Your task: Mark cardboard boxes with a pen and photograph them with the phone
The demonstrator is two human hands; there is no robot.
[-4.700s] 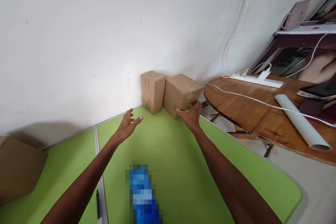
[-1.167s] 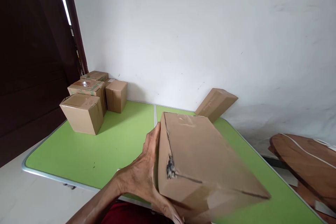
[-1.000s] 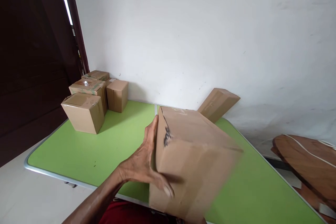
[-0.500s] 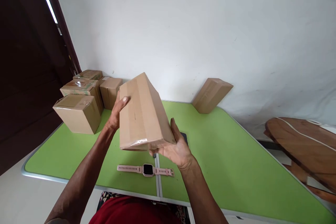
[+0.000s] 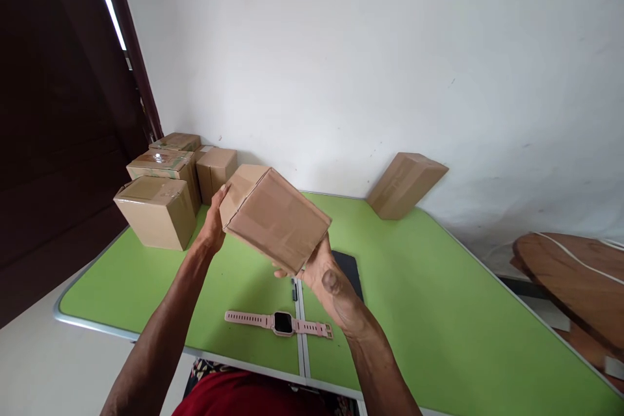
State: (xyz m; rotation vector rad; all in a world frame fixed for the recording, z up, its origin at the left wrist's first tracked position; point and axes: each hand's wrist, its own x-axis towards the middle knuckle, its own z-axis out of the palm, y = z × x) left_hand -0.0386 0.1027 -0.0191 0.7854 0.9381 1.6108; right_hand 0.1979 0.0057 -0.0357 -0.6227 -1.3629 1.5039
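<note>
Between my two hands a brown cardboard box is held tilted above the green table. My left hand grips its left end, with the thumb along the edge; some of those fingers are hidden behind the box. From below and the right, my right hand supports the lower right corner, its fingertips showing under the bottom edge. A pink smartwatch with its strap laid out flat lies on the table below the box. Partly covered by my right hand and wrist is a dark flat object.
Several cardboard boxes are grouped at the table's left back. Another box stands at the back right by the white wall. The green table has a centre seam, with a small black piece beside it. A wooden surface is at right.
The cardboard box has been turned in my hands, so a different face and end now show. It sits slightly lower, and more of the dark flat object is visible. The view has shifted a little.
</note>
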